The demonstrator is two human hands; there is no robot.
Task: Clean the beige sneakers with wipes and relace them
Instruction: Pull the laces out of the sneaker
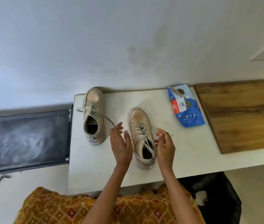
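Sneakers sit upright on the white counter (192, 151), toes toward the wall. Near sneaker (141, 136) lies between both hands. Right hand (165, 146) pinches a lace end (170, 135) just right of it; left hand (120, 143), fingers relaxed, hovers just left. Far sneaker (94, 115) stands left of it. Wipes pack (185, 107) lies well to its right.

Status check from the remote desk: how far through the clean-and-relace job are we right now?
Both beige sneakers show laces through their eyelets. The far sneaker has loose, untied ends trailing on the white table. The near sneaker is in hand: the right hand pinches one lace end, and the left hand is beside it, fingers straight. Neither is tied. The wipes pack lies apart; whether wiping is finished cannot be told.
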